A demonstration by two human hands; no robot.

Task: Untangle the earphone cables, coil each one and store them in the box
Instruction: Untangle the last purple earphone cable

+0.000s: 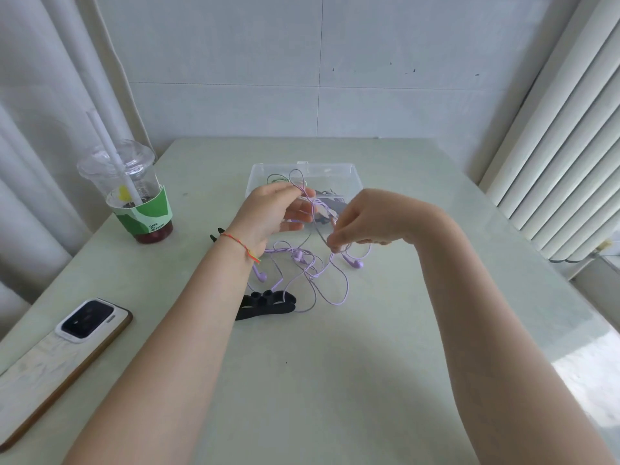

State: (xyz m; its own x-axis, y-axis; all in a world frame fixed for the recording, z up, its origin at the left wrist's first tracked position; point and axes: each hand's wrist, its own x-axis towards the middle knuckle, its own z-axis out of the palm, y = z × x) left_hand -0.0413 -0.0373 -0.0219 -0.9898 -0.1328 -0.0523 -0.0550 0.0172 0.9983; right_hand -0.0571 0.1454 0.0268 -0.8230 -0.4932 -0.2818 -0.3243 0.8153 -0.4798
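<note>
— What is everything sitting on?
— A pale green table point(335, 380) pushed against a tiled wall.
— And on its left side?
— A clear plastic cup point(134, 193) with a straw and a green sleeve stands near the left edge; nearer the camera a phone point(63, 354) lies face down.
— In the middle?
— A clear box point(349, 177) toward the far edge, and in front of it a tangle of purple earphone cables point(315, 276) partly on the surface. Just beside the tangle lies a black strap-like object point(265, 305); I cannot tell what it is
</note>
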